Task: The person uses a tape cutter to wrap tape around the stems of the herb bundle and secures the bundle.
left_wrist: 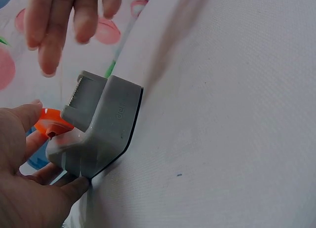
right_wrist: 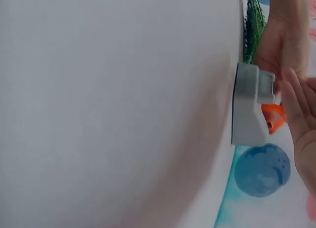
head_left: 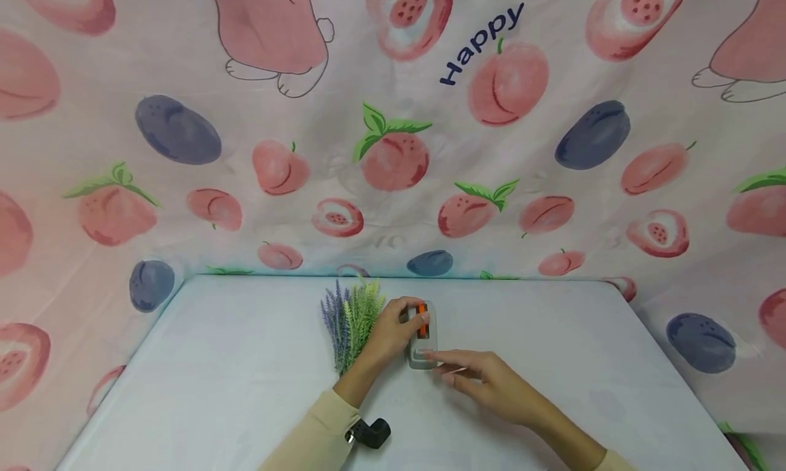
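A grey tape dispenser (head_left: 421, 363) with an orange wheel (left_wrist: 52, 120) stands on the white table, its toothed cutter end toward the person. My left hand (head_left: 391, 327) grips the far end of the dispenser; in the left wrist view the thumb lies against the wheel and fingers curl at the base. My right hand (head_left: 491, 386) is at the near end with its fingers stretched toward the cutter. The right wrist view has the right fingers (right_wrist: 296, 102) in front of the dispenser, holding nothing visible. Whether they touch it, I cannot tell.
Artificial sprigs, purple (head_left: 336, 321) and yellow-green (head_left: 362, 314), lie just left of my left forearm. A black wrist device (head_left: 371, 433) sits by the left sleeve (head_left: 319, 430). Behind the white table (head_left: 540, 321) hangs a fruit-printed cloth (head_left: 393, 246).
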The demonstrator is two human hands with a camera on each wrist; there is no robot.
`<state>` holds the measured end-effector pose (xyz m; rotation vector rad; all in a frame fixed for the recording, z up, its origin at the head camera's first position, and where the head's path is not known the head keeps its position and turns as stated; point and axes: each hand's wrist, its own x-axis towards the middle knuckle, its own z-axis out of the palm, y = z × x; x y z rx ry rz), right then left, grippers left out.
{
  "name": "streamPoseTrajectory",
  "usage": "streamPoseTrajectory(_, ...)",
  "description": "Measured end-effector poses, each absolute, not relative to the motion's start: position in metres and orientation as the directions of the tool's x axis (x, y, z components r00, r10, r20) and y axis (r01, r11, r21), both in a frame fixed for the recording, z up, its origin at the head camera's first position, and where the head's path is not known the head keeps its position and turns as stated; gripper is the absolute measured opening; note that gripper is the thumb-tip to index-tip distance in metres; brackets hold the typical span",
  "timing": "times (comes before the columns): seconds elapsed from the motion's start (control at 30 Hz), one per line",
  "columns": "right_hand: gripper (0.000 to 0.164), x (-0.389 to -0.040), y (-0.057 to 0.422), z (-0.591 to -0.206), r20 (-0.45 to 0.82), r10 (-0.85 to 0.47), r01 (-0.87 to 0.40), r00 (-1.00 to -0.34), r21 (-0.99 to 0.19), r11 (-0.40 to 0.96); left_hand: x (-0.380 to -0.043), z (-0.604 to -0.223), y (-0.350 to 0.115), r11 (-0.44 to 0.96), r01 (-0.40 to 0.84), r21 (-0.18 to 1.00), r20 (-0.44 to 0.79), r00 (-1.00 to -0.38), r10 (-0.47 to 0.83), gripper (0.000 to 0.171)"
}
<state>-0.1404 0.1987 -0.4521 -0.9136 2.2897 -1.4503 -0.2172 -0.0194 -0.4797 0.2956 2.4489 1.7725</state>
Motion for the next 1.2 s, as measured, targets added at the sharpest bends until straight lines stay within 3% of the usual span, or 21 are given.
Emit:
streamPoseTrajectory(0.2, 0.067, -0.145, 0.197, -0.453, 0.036, -0.579, -0.229, -0.815, -0.937, 0.264, -0.217, -0.479, -0.019, 0.293, 0.085, 0.952, 0.019, -0.975, 0.222, 0.032)
streamPoseTrajectory(0.4, 0.058, -0.152, 0.193, -0.454, -0.035, -0.499, -0.122, -0.866, -0.953, 0.279, -0.218, -0.48, -0.019, 0.288, 0.092, 0.953, 0.027, -0.975, 0.22, 0.032)
streamPoseTrajectory(0.63, 0.047, -0.156, 0.186, -0.458, -0.002, -0.398, -0.113, -0.917, -0.958, 0.264, -0.217, -0.48, -0.019, 0.287, 0.095, 0.953, 0.033, -0.977, 0.213, 0.033)
streamPoseTrajectory(0.93, 0.044, -0.154, 0.18, -0.46, -0.049, -0.373, -0.022, -0.927, -0.983, 0.184, -0.218, -0.482, -0.018, 0.29, 0.106, 0.951, 0.044, -0.976, 0.214, 0.031)
streamPoseTrajectory(1.2, 0.041, -0.149, 0.179, -0.459, -0.089, -0.303, 0.018, -0.949, -0.973, 0.229, -0.219, -0.482, -0.019, 0.274, 0.121, 0.954, 0.061, -0.974, 0.219, 0.031)
